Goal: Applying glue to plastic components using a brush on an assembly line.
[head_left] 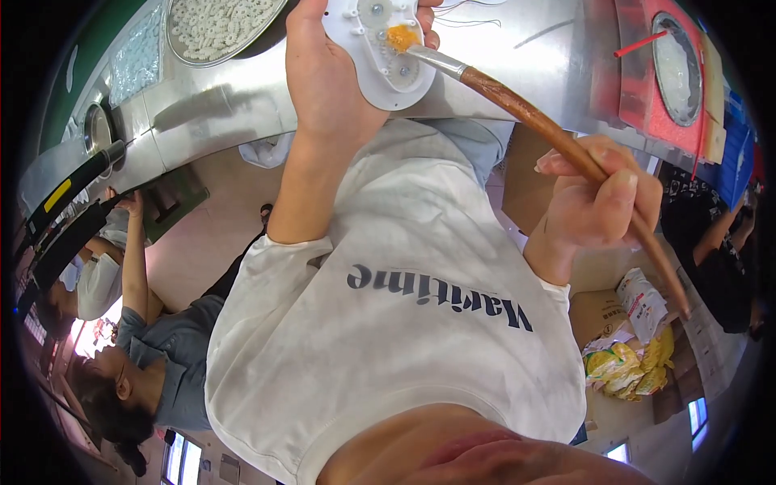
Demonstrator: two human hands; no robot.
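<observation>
My left hand (pixel 335 93) is closed around a white plastic housing (pixel 380 95), held up over the steel table's near edge. Pale round gears sit inside the housing, its open face turned up. In my right hand (pixel 605 194) is a long paintbrush (pixel 525 109) with a brown wooden handle and a silver ferrule, gripped between thumb and fingers near the middle of the handle. Its orange-yellow bristles (pixel 402 38) are down among the gears. Thin wires (pixel 477 22) lie on the table just past the housing.
Toward the left, a round metal bowl (pixel 196 64) of small white parts stands on the steel table (pixel 550 69) beside a clear plastic bag (pixel 139 69). An oval dish (pixel 658 73) with whitish contents and a red stick (pixel 640 44) sit at right. Co-workers (pixel 174 347) are on both sides.
</observation>
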